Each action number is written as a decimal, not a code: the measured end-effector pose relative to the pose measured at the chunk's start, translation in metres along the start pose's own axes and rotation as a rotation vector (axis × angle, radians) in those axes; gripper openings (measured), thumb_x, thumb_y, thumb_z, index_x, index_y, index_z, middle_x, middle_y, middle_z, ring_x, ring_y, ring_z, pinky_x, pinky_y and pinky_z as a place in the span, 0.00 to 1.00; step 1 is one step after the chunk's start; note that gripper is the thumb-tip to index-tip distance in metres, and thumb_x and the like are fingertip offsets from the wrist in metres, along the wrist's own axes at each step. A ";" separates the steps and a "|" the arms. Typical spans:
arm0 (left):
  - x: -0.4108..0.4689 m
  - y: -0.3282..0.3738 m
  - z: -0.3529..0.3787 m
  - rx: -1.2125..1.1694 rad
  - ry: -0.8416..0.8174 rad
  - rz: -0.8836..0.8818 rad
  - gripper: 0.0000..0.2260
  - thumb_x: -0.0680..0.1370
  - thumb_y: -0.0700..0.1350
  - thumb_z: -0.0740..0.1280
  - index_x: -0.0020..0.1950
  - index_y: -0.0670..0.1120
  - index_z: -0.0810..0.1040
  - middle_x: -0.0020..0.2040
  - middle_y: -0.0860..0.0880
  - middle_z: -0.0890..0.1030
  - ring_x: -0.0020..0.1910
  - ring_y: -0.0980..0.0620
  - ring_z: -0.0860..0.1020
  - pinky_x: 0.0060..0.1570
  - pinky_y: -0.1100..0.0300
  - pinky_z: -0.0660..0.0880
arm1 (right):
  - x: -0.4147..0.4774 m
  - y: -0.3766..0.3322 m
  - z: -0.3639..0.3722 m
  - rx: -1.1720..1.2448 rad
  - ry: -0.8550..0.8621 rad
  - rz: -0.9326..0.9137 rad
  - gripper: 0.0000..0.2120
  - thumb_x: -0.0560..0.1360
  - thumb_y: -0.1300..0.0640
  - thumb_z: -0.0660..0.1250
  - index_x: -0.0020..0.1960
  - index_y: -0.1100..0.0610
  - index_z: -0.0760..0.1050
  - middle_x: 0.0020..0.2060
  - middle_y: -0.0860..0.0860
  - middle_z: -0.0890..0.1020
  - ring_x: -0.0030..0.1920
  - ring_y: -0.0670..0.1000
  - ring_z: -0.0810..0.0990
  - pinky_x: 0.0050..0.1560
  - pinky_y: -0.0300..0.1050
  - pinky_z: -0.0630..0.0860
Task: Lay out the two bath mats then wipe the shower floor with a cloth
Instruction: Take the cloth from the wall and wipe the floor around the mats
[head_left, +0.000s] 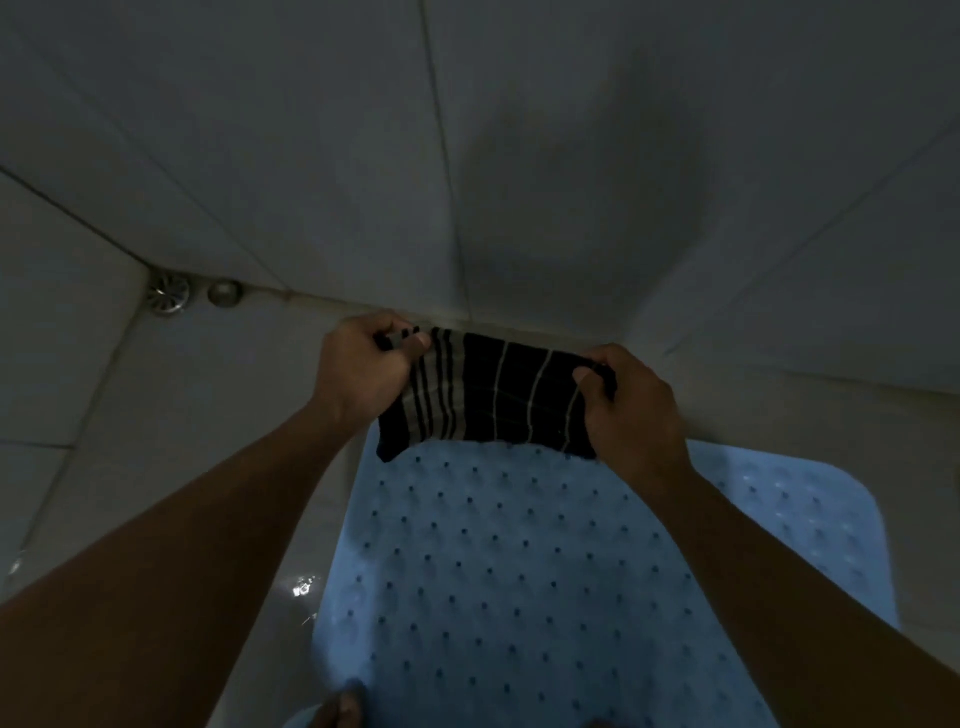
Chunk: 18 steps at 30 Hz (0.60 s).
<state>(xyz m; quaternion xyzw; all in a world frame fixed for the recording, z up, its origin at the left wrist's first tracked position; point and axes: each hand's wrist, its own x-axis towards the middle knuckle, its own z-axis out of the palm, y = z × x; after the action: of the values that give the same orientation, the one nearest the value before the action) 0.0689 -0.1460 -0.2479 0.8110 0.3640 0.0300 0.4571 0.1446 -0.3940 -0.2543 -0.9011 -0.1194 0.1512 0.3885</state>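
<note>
A dark cloth (493, 397) with pale stripes is stretched between both hands above the far end of a light blue bath mat (519, 561) dotted with small holes. My left hand (358, 369) grips the cloth's left corner and my right hand (634, 400) grips its right corner. The cloth hangs down and hides the mat's far edge. The mat lies flat on the white tiled shower floor (171, 415). At the bottom edge a second bit of blue mat (298, 719) shows beside what looks like a toe.
A round metal floor drain (167, 294) and a small metal cap (225, 293) sit in the far left corner where floor meets wall. Grey tiled walls (519, 156) rise straight ahead and to the right. Wet glints show on the floor left of the mat.
</note>
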 end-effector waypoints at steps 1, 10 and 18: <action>0.009 -0.016 0.006 0.020 -0.015 -0.026 0.05 0.75 0.48 0.74 0.42 0.48 0.85 0.40 0.53 0.85 0.39 0.58 0.81 0.39 0.67 0.74 | 0.006 0.011 0.014 0.003 -0.026 0.009 0.04 0.83 0.55 0.62 0.49 0.50 0.73 0.35 0.41 0.76 0.35 0.38 0.74 0.32 0.30 0.67; 0.082 -0.095 0.065 0.180 0.123 0.026 0.08 0.72 0.53 0.76 0.41 0.55 0.78 0.42 0.57 0.82 0.43 0.56 0.80 0.39 0.64 0.72 | 0.074 0.072 0.107 -0.016 0.178 -0.014 0.03 0.81 0.54 0.66 0.49 0.54 0.77 0.42 0.48 0.81 0.44 0.49 0.80 0.46 0.44 0.76; 0.049 -0.126 0.120 0.525 0.223 0.429 0.14 0.80 0.54 0.66 0.56 0.45 0.79 0.52 0.43 0.79 0.52 0.43 0.76 0.52 0.48 0.74 | 0.071 0.073 0.151 -0.320 0.351 -0.269 0.08 0.77 0.58 0.68 0.55 0.61 0.76 0.52 0.59 0.78 0.52 0.61 0.77 0.52 0.56 0.77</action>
<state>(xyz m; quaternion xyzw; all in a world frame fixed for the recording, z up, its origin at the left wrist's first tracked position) 0.0802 -0.1621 -0.4274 0.9505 0.2284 0.1191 0.1739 0.1626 -0.3192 -0.4192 -0.9395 -0.1912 -0.0808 0.2723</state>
